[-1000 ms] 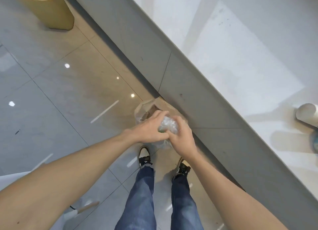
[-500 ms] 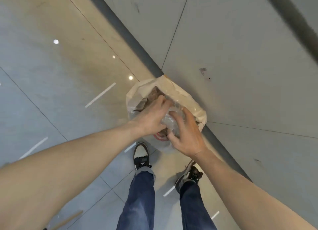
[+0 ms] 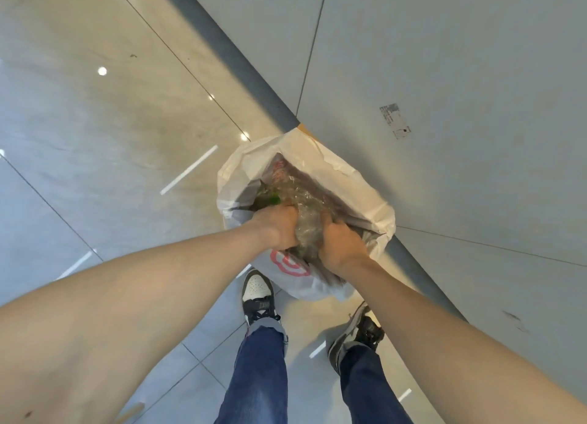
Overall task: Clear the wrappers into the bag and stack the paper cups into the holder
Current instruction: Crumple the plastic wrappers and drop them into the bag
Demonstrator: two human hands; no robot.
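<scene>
A crumpled wad of clear wrappers sat in the mouth of the white bag, which stood on the tiled floor against the grey wall base, just beyond the person's shoes. The left hand, at the wad's nine o'clock, and the right hand, at its four o'clock, were both curled tightly around it. To seat the wad well, both hands should press straight down, release only below the rim, and avoid folding the bag's edge inward. No cups or holder were visible.
</scene>
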